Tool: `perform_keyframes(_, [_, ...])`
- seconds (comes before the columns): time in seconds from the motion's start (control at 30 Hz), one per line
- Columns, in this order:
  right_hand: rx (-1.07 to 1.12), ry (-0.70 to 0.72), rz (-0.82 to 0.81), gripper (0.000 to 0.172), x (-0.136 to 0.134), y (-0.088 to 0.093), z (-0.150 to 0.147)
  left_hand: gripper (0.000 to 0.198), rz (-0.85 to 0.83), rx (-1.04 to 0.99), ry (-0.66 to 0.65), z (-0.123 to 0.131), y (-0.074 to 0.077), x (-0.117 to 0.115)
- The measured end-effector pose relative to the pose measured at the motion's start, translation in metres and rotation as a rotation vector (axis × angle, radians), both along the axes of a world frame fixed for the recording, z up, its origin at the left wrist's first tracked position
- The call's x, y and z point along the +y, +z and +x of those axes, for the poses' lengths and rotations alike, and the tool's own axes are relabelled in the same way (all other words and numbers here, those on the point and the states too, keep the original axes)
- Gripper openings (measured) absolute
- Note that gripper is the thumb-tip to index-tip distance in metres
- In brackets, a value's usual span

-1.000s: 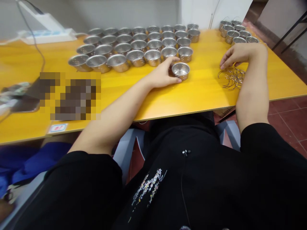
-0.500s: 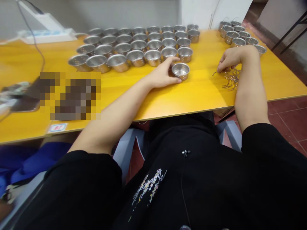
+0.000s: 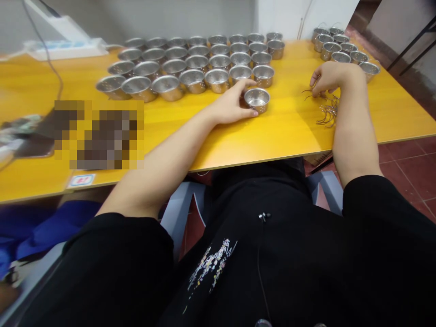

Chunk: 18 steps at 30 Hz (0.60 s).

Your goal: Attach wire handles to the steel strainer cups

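My left hand [image 3: 235,103] curls around a small round metal cup with punched holes [image 3: 257,101], which stands upright on the yellow table. Thumb and fingers lie on opposite sides of its wall. On the right, my right hand [image 3: 327,79] is bent down at the wrist, its fingers drawn together over thin curved wires [image 3: 306,92]. Wire ends stick out to the left of the fingertips; how many are pinched is hard to see. A loose pile of curved metal wires [image 3: 327,116] lies just below this hand, partly hidden by the forearm.
Rows of similar metal cups [image 3: 192,81] stand behind my left hand. A group of cups [image 3: 329,51], some with wire handles, stands at the back right. A white power strip [image 3: 68,49] lies at the back left. Blurred dark objects [image 3: 105,141] lie left of my forearm.
My right hand has shifted slightly up and away from the pile, and more wires now show by its fingertips. My left hand and the cup have stayed put.
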State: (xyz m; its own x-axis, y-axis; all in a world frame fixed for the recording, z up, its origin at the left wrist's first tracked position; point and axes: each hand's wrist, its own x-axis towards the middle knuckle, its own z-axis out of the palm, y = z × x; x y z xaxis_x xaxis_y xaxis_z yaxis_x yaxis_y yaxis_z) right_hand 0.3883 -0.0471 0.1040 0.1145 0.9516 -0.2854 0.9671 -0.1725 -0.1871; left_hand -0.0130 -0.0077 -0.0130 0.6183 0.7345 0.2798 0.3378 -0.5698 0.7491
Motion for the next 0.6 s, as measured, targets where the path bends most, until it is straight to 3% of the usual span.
perform_keyframes(0.1, [-0.066,-0.011,0.037,0.026,-0.005,0.004,-0.009,0.106,0.005,0.021,0.007,0.000,0.002,-0.002])
perform_keyframes(0.27, [-0.086,0.016,0.013,0.016,-0.009,0.004,-0.024,0.110,0.006,0.028,-0.002,0.000,0.005,-0.006])
perform_keyframes(0.43, [-0.113,0.042,-0.003,0.022,-0.008,0.002,-0.026,0.109,0.008,0.025,0.004,0.000,0.005,-0.006])
perform_keyframes(0.6, [0.000,0.031,0.206,0.021,-0.012,0.005,-0.013,0.108,0.006,0.017,-0.005,0.000,0.004,-0.004])
